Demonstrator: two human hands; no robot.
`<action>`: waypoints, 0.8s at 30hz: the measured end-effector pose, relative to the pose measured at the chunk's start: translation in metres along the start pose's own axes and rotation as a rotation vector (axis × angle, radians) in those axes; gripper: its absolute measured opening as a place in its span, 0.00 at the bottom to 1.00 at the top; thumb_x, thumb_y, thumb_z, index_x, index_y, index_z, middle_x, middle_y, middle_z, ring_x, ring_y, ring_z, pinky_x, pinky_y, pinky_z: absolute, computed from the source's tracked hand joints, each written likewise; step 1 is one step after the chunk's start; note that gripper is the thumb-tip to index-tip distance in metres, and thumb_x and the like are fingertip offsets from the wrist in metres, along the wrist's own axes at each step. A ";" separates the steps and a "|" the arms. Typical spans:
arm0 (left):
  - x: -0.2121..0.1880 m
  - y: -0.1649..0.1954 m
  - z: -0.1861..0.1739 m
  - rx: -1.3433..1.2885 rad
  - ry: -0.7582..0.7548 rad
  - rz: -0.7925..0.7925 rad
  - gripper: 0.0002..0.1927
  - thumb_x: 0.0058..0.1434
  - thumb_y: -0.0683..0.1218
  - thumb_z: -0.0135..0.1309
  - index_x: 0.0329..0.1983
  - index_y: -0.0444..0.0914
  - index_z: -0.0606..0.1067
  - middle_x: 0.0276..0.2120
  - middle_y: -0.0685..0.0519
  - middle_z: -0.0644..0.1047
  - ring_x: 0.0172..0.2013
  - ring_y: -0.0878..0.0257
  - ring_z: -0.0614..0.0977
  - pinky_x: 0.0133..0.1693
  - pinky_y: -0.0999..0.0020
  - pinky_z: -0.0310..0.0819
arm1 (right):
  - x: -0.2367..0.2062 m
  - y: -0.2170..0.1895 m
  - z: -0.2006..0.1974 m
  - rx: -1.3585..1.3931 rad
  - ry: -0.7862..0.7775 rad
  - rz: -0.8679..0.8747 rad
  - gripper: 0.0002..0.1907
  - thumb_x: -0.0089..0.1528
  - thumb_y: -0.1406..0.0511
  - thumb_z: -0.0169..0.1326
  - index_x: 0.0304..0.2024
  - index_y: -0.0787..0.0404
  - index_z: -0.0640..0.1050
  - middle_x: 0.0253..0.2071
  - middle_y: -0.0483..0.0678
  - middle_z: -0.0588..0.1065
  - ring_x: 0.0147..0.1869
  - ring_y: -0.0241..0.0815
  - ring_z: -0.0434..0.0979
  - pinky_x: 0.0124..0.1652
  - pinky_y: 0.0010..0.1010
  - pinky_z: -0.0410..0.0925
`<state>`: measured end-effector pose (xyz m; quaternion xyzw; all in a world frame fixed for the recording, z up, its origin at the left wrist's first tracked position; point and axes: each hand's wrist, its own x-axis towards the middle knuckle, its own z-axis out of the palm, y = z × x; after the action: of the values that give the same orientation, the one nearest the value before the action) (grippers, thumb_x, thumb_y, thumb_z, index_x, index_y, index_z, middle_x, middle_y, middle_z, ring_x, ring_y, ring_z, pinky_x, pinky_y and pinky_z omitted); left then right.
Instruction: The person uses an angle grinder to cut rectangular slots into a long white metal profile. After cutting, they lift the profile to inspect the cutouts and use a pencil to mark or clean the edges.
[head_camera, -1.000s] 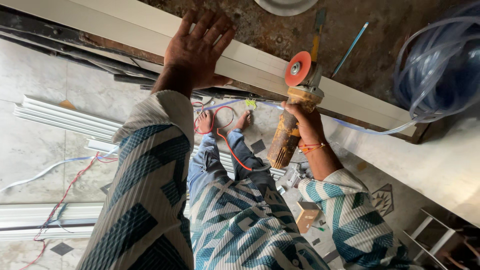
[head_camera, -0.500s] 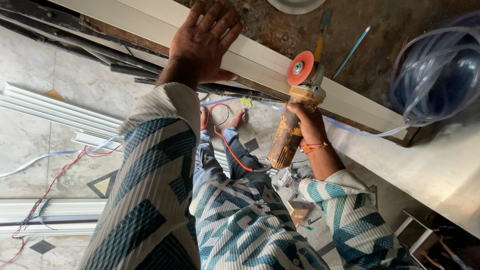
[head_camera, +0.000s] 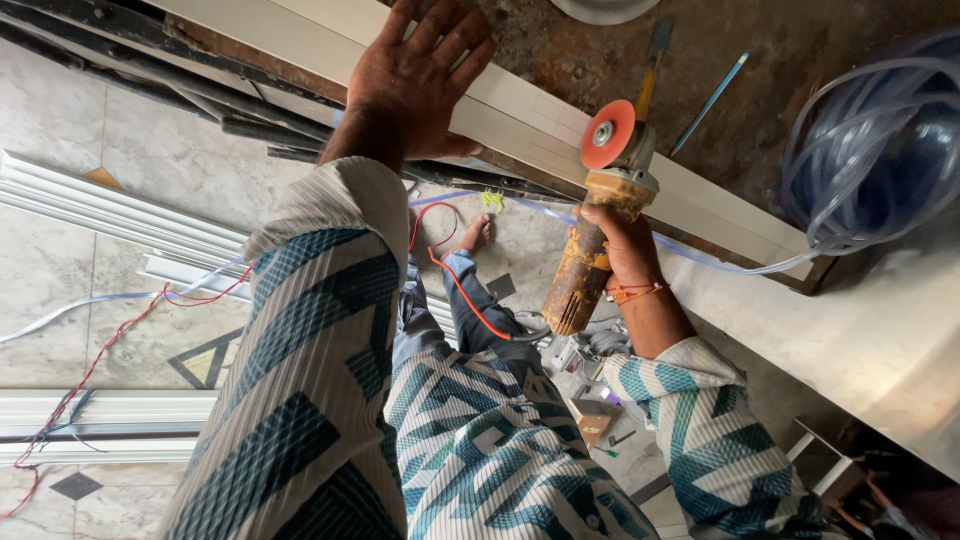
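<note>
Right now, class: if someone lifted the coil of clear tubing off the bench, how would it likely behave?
The coil of clear tubing would probably sag and loosen, since its loops look unbound. It is likely light for its bulk: thin hollow walls. Its loose end trails along the white profile, so it may drag.

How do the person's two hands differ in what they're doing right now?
The left hand lies flat with fingers spread on the white strip; the right hand is curled shut around the grinder. The left presses down on the strip, while the right carries a tool with its orange disc over that strip. Both are bare, with patterned sleeves.
</note>
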<state>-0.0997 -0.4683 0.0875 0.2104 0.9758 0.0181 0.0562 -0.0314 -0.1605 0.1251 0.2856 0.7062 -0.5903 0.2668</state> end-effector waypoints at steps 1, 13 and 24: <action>0.000 0.000 0.000 0.005 -0.001 0.003 0.61 0.52 0.83 0.48 0.82 0.50 0.51 0.78 0.55 0.53 0.76 0.54 0.48 0.72 0.47 0.27 | 0.000 0.000 0.000 -0.006 -0.001 0.001 0.22 0.56 0.59 0.63 0.49 0.61 0.76 0.41 0.48 0.78 0.40 0.42 0.80 0.40 0.38 0.75; -0.002 0.000 -0.001 0.026 0.017 -0.018 0.62 0.50 0.84 0.47 0.82 0.52 0.48 0.78 0.56 0.51 0.75 0.54 0.48 0.71 0.46 0.28 | 0.000 0.001 0.000 -0.001 -0.017 -0.009 0.23 0.57 0.60 0.62 0.52 0.62 0.75 0.42 0.48 0.79 0.43 0.42 0.80 0.43 0.38 0.76; -0.006 -0.004 0.002 0.057 0.037 -0.017 0.63 0.48 0.84 0.48 0.81 0.50 0.50 0.78 0.56 0.52 0.75 0.55 0.49 0.70 0.46 0.28 | 0.005 0.004 0.003 -0.042 -0.027 -0.026 0.22 0.57 0.59 0.62 0.51 0.61 0.75 0.43 0.48 0.78 0.44 0.41 0.79 0.44 0.36 0.75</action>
<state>-0.0956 -0.4746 0.0863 0.2030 0.9786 -0.0065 0.0324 -0.0317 -0.1621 0.1184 0.2626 0.7184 -0.5828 0.2745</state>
